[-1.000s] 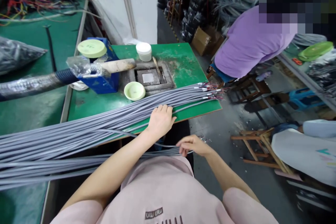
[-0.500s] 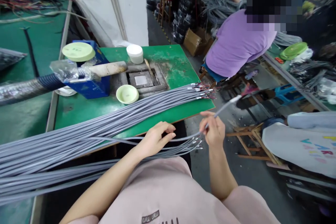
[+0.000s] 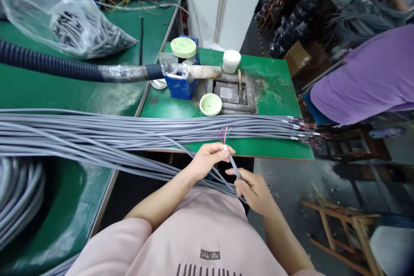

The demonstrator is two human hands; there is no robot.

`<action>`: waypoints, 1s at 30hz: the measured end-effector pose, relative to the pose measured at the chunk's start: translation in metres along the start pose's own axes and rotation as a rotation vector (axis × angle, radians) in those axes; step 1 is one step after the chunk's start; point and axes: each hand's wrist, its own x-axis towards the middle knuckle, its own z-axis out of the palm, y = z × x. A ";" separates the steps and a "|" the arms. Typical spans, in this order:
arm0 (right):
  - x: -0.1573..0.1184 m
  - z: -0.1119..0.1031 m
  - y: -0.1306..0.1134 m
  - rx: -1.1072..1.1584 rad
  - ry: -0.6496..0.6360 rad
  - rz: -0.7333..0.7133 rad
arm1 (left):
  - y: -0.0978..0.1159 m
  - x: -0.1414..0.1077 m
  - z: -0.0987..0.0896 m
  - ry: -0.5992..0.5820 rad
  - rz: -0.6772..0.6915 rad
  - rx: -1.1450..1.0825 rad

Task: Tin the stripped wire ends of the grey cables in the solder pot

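Note:
A single grey cable (image 3: 234, 166) is held up in front of my body, its colored wires fanned out at the top above a white band. My left hand (image 3: 210, 157) pinches it close to that band. Lower down, my right hand (image 3: 254, 187) grips the same cable between thumb and fingers. Behind my hands a long bundle of grey cables (image 3: 181, 127) lies across the green bench, with stripped wire ends at the right. More grey cables hang off the front edge beneath my left wrist.
A framed pit (image 3: 250, 102) in the bench holds a small stick. Near it are a pale green dish (image 3: 211, 105), a white tub (image 3: 231, 61) and a blue box (image 3: 179, 86) with a hose. A person in purple (image 3: 365, 75) sits at right beside a wooden stool (image 3: 330, 228).
The view has swung left. My right hand has brought the cable's end in from the right, the wires now pointing up, and my left hand has closed on it near the white band.

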 end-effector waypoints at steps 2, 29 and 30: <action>0.005 0.002 0.000 0.138 0.000 0.024 | -0.004 -0.001 -0.001 -0.059 -0.020 -0.036; 0.017 0.006 -0.006 0.104 -0.076 0.001 | 0.005 0.005 -0.019 -0.262 0.019 -0.368; 0.017 0.006 -0.005 0.107 -0.077 0.001 | 0.005 0.005 -0.020 -0.264 0.028 -0.368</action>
